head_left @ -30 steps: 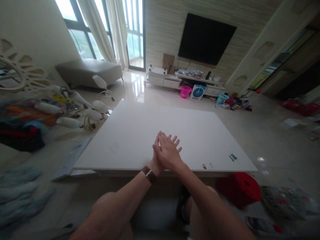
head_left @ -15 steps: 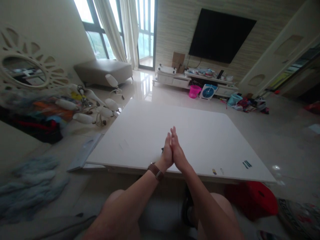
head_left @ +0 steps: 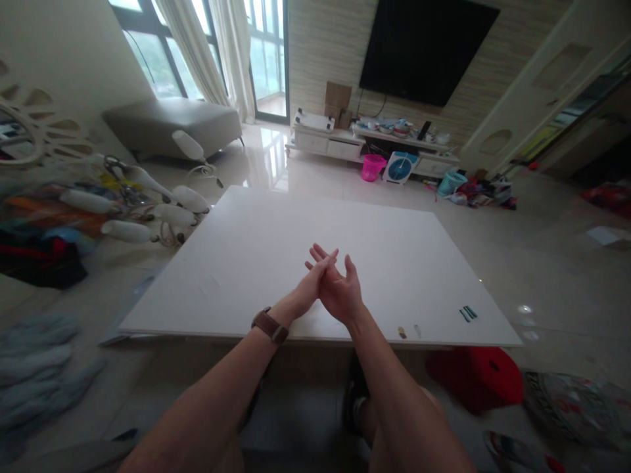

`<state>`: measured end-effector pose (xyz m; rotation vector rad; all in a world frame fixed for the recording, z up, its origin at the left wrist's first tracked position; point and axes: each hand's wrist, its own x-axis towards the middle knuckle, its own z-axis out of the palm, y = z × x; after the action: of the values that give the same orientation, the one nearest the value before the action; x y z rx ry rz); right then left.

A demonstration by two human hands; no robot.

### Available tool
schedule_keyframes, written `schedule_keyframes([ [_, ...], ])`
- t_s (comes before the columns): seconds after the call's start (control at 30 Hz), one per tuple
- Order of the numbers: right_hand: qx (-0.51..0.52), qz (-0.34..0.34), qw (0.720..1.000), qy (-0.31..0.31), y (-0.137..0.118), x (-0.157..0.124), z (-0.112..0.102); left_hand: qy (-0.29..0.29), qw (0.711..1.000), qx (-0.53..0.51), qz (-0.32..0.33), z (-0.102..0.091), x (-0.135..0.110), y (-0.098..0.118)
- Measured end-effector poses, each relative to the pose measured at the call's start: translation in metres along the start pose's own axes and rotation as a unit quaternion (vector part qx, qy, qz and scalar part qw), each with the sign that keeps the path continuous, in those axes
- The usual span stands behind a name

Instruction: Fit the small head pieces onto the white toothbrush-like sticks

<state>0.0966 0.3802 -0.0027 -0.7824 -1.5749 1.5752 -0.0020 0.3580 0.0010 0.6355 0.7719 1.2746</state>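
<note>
My left hand [head_left: 312,278], with a brown-strapped watch [head_left: 270,325] on its wrist, lies against my right hand over the near half of a large white tabletop [head_left: 256,230]. Its fingers reach across the right palm and are partly hidden there. My right hand [head_left: 341,294] shows its palm, the thumb raised apart and the fingers stretched out behind the left hand. No object shows in either one. To the right, near the front edge, lie a small yellow-and-dark piece [head_left: 401,332], a small pale item [head_left: 417,330] and dark green strips [head_left: 468,313].
A red stool [head_left: 486,381] stands under the table's right front edge, beside a patterned bag [head_left: 576,404]. On the left are a lamp fixture with white shades [head_left: 172,215] and heaped clothes [head_left: 44,243]. A pink basket [head_left: 373,167] and a fan [head_left: 400,167] stand beyond.
The hands were pressed palm to palm, fingers pointing forward. Now they have turned across each other, the right palm showing and its thumb spread. The view has shifted a little right and down.
</note>
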Motion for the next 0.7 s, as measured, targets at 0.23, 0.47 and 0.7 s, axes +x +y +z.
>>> schedule_keyframes([
  [0.23,0.057,0.002,0.989,-0.134,-0.026,-0.032,-0.025,-0.146,0.981,0.095,-0.083,0.013,-0.032,0.031],
  [0.47,0.001,0.006,0.989,-0.147,-0.026,-0.051,-0.022,-0.174,0.963,0.199,-0.052,0.019,-0.046,0.033],
  [0.7,0.068,0.018,0.989,-0.127,-0.028,-0.044,-0.034,-0.206,0.962,0.180,0.014,0.020,-0.033,0.026],
])
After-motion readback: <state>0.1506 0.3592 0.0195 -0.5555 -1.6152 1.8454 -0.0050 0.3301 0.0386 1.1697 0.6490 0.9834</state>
